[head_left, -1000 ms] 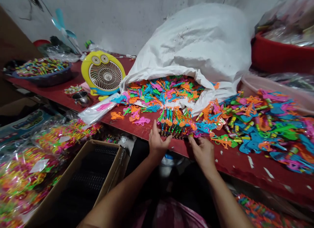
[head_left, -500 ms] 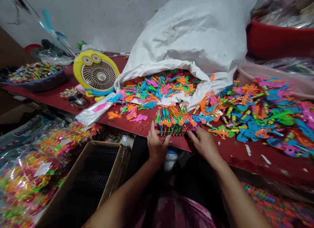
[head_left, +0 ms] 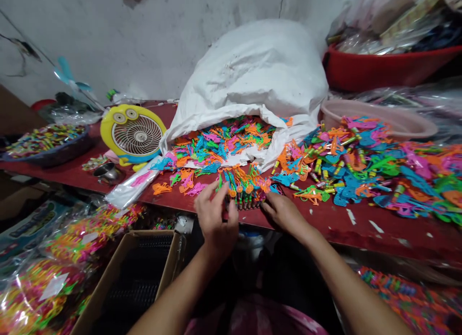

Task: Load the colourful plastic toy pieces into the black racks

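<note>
At the front edge of the red table stands a dark rack (head_left: 250, 205) holding a row of small bright plastic toy pieces (head_left: 240, 182) upright, with orange round parts at the front. My left hand (head_left: 217, 218) is at the rack's left end, its fingers spread and raised over the pieces; I see nothing held in it. My right hand (head_left: 285, 212) grips the right end of the rack with thumb and fingers, some of them hidden. Behind it, a white sack (head_left: 252, 70) lies with its mouth towards me, spilling loose toy pieces (head_left: 220, 142).
To the right spreads a large heap of toy pieces and striped tubes (head_left: 346, 166), before a pink basin (head_left: 397, 121). A yellow fan (head_left: 130, 133), a metal cup (head_left: 107, 173) and a blue basin (head_left: 54, 157) stand left. Below are a carton (head_left: 168, 267) and filled clear bags (head_left: 68, 263).
My left hand has lifted and opened over the rack's left end. My right hand stays at the right end. The view has shifted, so the scene sits lower and further left.
</note>
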The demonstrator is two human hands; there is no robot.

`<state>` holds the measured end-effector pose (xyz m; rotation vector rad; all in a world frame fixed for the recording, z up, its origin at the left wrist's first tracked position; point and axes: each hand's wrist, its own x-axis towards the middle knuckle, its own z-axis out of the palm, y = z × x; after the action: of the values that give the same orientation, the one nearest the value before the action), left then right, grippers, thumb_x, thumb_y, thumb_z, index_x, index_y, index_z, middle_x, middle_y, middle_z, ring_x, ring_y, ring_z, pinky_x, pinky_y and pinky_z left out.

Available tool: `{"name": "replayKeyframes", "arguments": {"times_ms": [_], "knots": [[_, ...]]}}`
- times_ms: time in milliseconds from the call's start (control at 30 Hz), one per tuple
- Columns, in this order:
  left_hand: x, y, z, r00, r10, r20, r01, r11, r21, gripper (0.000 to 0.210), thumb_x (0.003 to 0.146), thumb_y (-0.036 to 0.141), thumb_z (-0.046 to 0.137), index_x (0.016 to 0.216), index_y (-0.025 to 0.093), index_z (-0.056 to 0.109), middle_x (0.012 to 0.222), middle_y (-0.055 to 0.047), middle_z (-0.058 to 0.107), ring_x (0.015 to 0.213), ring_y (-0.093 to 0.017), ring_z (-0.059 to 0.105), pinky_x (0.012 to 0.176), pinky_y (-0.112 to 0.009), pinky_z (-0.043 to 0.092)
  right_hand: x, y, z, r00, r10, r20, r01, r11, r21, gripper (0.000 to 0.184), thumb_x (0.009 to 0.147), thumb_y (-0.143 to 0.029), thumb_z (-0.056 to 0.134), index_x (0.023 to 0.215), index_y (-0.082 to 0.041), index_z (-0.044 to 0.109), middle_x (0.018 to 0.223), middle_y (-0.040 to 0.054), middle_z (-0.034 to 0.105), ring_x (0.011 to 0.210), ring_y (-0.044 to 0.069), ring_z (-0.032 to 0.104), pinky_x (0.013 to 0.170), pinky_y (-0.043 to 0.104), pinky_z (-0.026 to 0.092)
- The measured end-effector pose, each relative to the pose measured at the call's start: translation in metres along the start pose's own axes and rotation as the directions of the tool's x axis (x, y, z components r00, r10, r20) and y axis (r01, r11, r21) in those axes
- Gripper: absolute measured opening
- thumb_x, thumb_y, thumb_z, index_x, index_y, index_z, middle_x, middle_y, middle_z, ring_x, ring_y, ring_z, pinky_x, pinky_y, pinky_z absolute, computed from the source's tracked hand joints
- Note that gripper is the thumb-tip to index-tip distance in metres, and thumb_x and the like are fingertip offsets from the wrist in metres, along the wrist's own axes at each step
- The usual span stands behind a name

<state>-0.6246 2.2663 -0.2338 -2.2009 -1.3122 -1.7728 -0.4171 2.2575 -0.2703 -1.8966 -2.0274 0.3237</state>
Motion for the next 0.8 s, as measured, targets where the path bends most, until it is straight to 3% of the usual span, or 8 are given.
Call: {"name": "replayKeyframes", "arguments": {"times_ms": [67, 167, 233, 267, 433, 600, 700, 800], "knots": [[0.027, 0.015, 0.002, 0.971, 0.151, 0.187, -0.141, 0.988, -0.067, 0.032, 0.089, 0.020, 0.057, 0.120, 0.024, 0.062, 0.114, -0.008, 0.063, 0.108, -0.021, 0.058, 0.096, -0.039, 0.043, 0.001, 0.000, 0.000, 1.000, -0.011, -0.001, 0.011, 1.000, 0.004, 0.021, 0.093, -0.026, 0.045, 0.101, -0.014, 0.060, 0.099, 0.0133, 0.069, 0.088, 0.023, 0.062, 0.072, 0.029, 0.039], [0.057, 0.028, 0.018, 0.820, 0.322, 0.474, -0.283, 0.947, -0.153, 0.033, 0.090, 0.034, 0.059, 0.122, 0.025, 0.063, 0.114, -0.007, 0.065, 0.108, -0.023, 0.057, 0.094, -0.040, 0.042, 0.003, -0.001, -0.001, 0.999, -0.038, 0.006, 0.038, 0.999, 0.036, 0.024, 0.093, -0.023, 0.043, 0.104, -0.014, 0.062, 0.102, 0.0136, 0.069, 0.090, 0.023, 0.063, 0.073, 0.029, 0.040], [0.065, 0.030, 0.030, 0.726, 0.376, 0.575, -0.341, 0.924, -0.174, 0.030, 0.090, 0.035, 0.059, 0.118, 0.025, 0.066, 0.107, -0.006, 0.068, 0.103, -0.023, 0.058, 0.091, -0.040, 0.043, 0.004, -0.002, -0.002, 1.000, -0.026, 0.016, 0.025, 0.999, 0.044, 0.025, 0.093, -0.022, 0.044, 0.105, -0.014, 0.063, 0.105, 0.0138, 0.070, 0.093, 0.023, 0.063, 0.074, 0.030, 0.040], [0.066, 0.029, 0.035, 0.700, 0.383, 0.603, -0.353, 0.919, -0.174, 0.027, 0.091, 0.034, 0.058, 0.114, 0.024, 0.068, 0.102, -0.005, 0.069, 0.099, -0.022, 0.059, 0.089, -0.039, 0.043, 0.004, -0.003, -0.002, 1.000, -0.013, 0.020, 0.012, 0.999, 0.044, 0.025, 0.092, -0.022, 0.045, 0.106, -0.014, 0.064, 0.106, 0.0140, 0.070, 0.094, 0.024, 0.063, 0.075, 0.030, 0.040], [0.063, 0.025, 0.041, 0.687, 0.336, 0.644, -0.303, 0.938, -0.167, 0.024, 0.093, 0.031, 0.055, 0.106, 0.019, 0.071, 0.095, -0.006, 0.070, 0.091, -0.021, 0.061, 0.081, -0.035, 0.047, 0.006, 0.000, -0.003, 1.000, -0.006, 0.020, 0.004, 0.992, 0.126, 0.023, 0.088, -0.021, 0.051, 0.105, -0.017, 0.066, 0.106, 0.0108, 0.070, 0.092, 0.022, 0.063, 0.075, 0.029, 0.040], [0.067, 0.027, 0.037, 0.678, 0.286, 0.677, -0.229, 0.958, -0.174, 0.025, 0.092, 0.034, 0.057, 0.105, 0.018, 0.072, 0.096, -0.007, 0.070, 0.093, -0.021, 0.061, 0.083, -0.033, 0.049, 0.003, 0.013, -0.007, 0.998, -0.061, 0.022, 0.047, 0.917, 0.395, 0.015, 0.083, -0.018, 0.052, 0.080, -0.016, 0.066, 0.073, 0.0012, 0.065, 0.068, 0.014, 0.055, 0.064, 0.024, 0.037], [0.068, 0.027, 0.038, 0.671, 0.293, 0.681, -0.238, 0.955, -0.177, 0.025, 0.092, 0.033, 0.057, 0.108, 0.019, 0.071, 0.098, -0.007, 0.070, 0.095, -0.020, 0.061, 0.085, -0.034, 0.050, -0.003, 0.017, -0.008, 0.997, -0.068, -0.045, 0.081, 0.867, 0.491, 0.017, 0.083, -0.019, 0.049, 0.086, -0.017, 0.066, 0.072, -0.0002, 0.062, 0.068, 0.014, 0.053, 0.064, 0.024, 0.037], [0.067, 0.027, 0.039, 0.681, 0.293, 0.672, -0.247, 0.955, -0.166, 0.024, 0.092, 0.031, 0.056, 0.107, 0.020, 0.071, 0.097, -0.006, 0.070, 0.093, -0.020, 0.061, 0.084, -0.033, 0.050, -0.006, 0.015, -0.003, 0.988, -0.082, -0.127, 0.134, 0.864, 0.485, 0.015, 0.083, -0.019, 0.050, 0.085, -0.017, 0.065, 0.076, 0.0007, 0.061, 0.072, 0.014, 0.053, 0.067, 0.024, 0.038]]}}
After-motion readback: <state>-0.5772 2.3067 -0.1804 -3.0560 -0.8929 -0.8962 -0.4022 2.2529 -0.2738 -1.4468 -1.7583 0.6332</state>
